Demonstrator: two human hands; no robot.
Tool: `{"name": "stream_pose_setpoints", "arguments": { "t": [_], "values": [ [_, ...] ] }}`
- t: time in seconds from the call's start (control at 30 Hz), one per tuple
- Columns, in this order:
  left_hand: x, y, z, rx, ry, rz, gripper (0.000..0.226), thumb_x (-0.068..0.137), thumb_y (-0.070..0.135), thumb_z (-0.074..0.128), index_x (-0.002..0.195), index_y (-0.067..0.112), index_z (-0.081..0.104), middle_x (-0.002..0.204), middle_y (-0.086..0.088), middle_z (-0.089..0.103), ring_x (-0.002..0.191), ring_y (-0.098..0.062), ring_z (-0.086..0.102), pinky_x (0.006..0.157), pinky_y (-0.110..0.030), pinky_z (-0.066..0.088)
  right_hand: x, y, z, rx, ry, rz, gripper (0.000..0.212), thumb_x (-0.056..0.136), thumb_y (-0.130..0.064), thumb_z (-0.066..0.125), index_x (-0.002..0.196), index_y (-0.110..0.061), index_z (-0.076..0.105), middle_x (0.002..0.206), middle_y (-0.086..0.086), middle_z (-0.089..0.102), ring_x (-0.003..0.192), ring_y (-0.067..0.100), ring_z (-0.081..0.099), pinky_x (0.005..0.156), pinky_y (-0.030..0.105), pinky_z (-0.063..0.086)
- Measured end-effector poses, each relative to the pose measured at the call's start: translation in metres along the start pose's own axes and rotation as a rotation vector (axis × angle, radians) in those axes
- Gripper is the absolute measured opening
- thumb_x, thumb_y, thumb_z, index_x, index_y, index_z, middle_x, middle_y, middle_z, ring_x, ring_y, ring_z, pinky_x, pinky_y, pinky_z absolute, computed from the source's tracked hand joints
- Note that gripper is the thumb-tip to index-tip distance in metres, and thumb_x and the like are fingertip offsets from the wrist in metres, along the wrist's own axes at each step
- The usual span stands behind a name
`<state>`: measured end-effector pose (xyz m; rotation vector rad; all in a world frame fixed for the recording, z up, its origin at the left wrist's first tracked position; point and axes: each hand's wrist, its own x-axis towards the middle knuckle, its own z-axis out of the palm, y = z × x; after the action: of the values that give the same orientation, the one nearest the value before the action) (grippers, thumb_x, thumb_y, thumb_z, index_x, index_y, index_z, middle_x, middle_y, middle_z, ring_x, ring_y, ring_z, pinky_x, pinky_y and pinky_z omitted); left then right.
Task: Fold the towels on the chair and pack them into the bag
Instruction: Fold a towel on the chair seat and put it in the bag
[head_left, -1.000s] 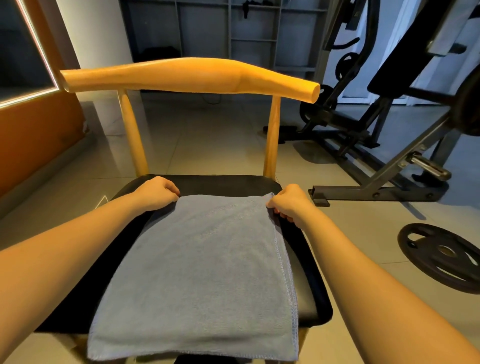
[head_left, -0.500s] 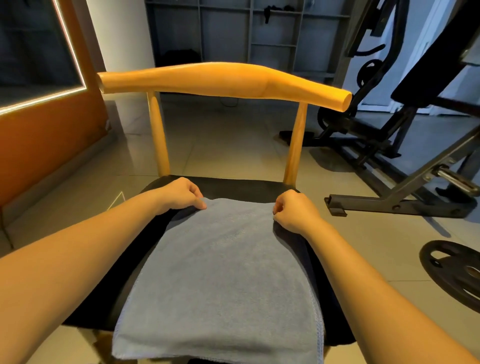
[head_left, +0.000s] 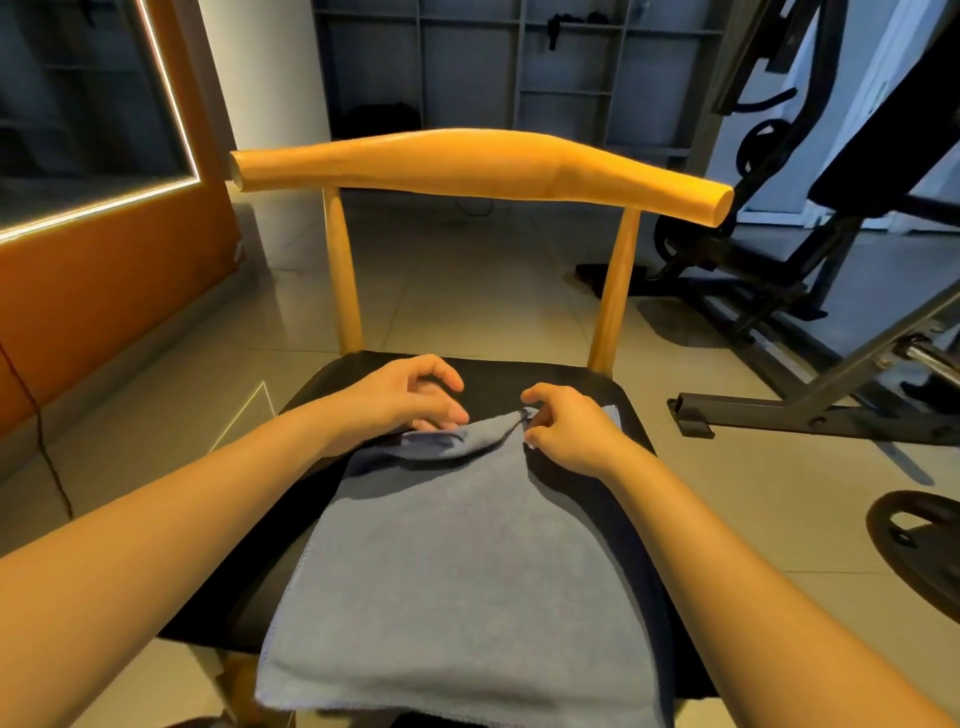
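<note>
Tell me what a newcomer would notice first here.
The blue-grey towel spread over the black seat of the wooden chair fills the centre. At its bunched far edge the right hand pinches a corner, the left hand curled beside it. A dark weight plate lies on the floor at right.

The person is showing two bare forearms (head_left: 208, 519), uncovered along their whole visible length; the left hand (head_left: 410, 400) and right hand (head_left: 566, 431) are showing bare wrists and fingers (head_left: 441, 372) alike.
</note>
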<state>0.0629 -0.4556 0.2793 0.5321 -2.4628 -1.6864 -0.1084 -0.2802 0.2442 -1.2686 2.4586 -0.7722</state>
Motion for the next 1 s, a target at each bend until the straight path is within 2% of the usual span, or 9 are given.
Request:
{"name": "stream_pose_setpoints", "arguments": {
  "t": [0.1, 0.2, 0.33, 0.43, 0.53, 0.67, 0.77, 0.87, 1.0],
  "values": [
    [-0.006, -0.005, -0.001, 0.075, 0.064, 0.032, 0.025, 0.097, -0.009, 0.053, 0.108, 0.004, 0.070, 0.102, -0.011, 0.077, 0.097, -0.023, 0.075, 0.090, -0.036, 0.061, 0.000, 0.001, -0.001, 0.021, 0.009, 0.008, 0.037, 0.100, -0.014, 0.061, 0.137, -0.019, 0.059, 0.127, 0.006, 0.068, 0.111, 0.020, 0.065, 0.087, 0.026, 0.048],
    [-0.011, -0.012, -0.007, 0.371, 0.194, 0.119, 0.018, 0.090, -0.002, 0.069, 0.090, 0.016, 0.075, 0.083, 0.002, 0.075, 0.079, -0.009, 0.071, 0.078, -0.025, 0.058, 0.000, 0.001, 0.000, 0.034, 0.023, 0.018, 0.026, 0.102, -0.018, 0.060, 0.127, -0.018, 0.063, 0.122, 0.005, 0.069, 0.103, 0.016, 0.063, 0.082, 0.024, 0.045],
    [-0.019, -0.018, -0.010, 0.465, 0.072, 0.082, 0.008, 0.084, 0.015, 0.083, 0.084, 0.017, 0.075, 0.076, 0.001, 0.072, 0.065, -0.007, 0.063, 0.066, -0.021, 0.054, 0.000, 0.002, 0.001, 0.020, 0.021, 0.020, 0.023, 0.102, -0.019, 0.060, 0.124, -0.018, 0.065, 0.123, 0.004, 0.069, 0.101, 0.013, 0.060, 0.082, 0.024, 0.045],
    [-0.021, -0.023, -0.001, 0.614, 0.153, 0.177, 0.012, 0.083, 0.025, 0.084, 0.086, 0.029, 0.074, 0.084, 0.008, 0.065, 0.076, -0.009, 0.062, 0.070, -0.024, 0.055, 0.000, 0.001, 0.002, 0.011, 0.022, 0.021, 0.022, 0.102, -0.019, 0.060, 0.123, -0.018, 0.067, 0.122, 0.003, 0.068, 0.101, 0.013, 0.059, 0.083, 0.024, 0.045],
    [-0.019, -0.023, 0.012, 0.764, 0.139, 0.274, 0.009, 0.087, 0.032, 0.080, 0.093, 0.034, 0.074, 0.092, 0.016, 0.060, 0.086, -0.007, 0.059, 0.074, -0.020, 0.053, 0.000, 0.000, 0.002, 0.015, 0.021, 0.024, 0.019, 0.102, -0.019, 0.061, 0.119, -0.017, 0.069, 0.117, 0.002, 0.069, 0.101, 0.013, 0.060, 0.082, 0.024, 0.045],
    [-0.012, -0.024, 0.021, 0.840, 0.113, 0.304, 0.006, 0.090, 0.035, 0.076, 0.095, 0.035, 0.076, 0.091, 0.017, 0.061, 0.086, -0.005, 0.058, 0.074, -0.019, 0.050, -0.001, 0.000, 0.001, 0.021, 0.016, 0.033, 0.017, 0.101, -0.020, 0.061, 0.114, -0.017, 0.072, 0.110, 0.000, 0.069, 0.099, 0.014, 0.062, 0.077, 0.022, 0.044],
    [-0.010, -0.021, 0.018, 0.729, 0.148, 0.294, 0.006, 0.090, 0.035, 0.076, 0.094, 0.032, 0.080, 0.086, 0.015, 0.067, 0.082, -0.007, 0.063, 0.074, -0.021, 0.055, -0.002, 0.000, 0.000, 0.030, 0.012, 0.026, 0.017, 0.101, -0.018, 0.061, 0.113, -0.016, 0.073, 0.106, 0.000, 0.068, 0.095, 0.013, 0.061, 0.077, 0.022, 0.046],
    [-0.010, -0.019, 0.006, 0.382, 0.304, 0.246, 0.005, 0.091, 0.022, 0.076, 0.090, 0.020, 0.081, 0.082, 0.008, 0.075, 0.078, -0.009, 0.069, 0.070, -0.019, 0.057, -0.003, 0.001, 0.001, 0.033, 0.009, 0.029, 0.017, 0.101, -0.018, 0.061, 0.112, -0.017, 0.073, 0.103, 0.000, 0.068, 0.093, 0.014, 0.061, 0.079, 0.024, 0.047],
    [-0.002, -0.022, -0.021, -0.195, 0.580, -0.067, 0.008, 0.093, 0.010, 0.071, 0.090, 0.005, 0.076, 0.077, -0.008, 0.068, 0.061, -0.013, 0.058, 0.053, -0.018, 0.048, -0.001, 0.003, 0.001, 0.034, 0.015, 0.021, 0.016, 0.101, -0.020, 0.061, 0.110, -0.017, 0.074, 0.104, -0.002, 0.068, 0.096, 0.014, 0.062, 0.073, 0.014, 0.044]
  ]
}}
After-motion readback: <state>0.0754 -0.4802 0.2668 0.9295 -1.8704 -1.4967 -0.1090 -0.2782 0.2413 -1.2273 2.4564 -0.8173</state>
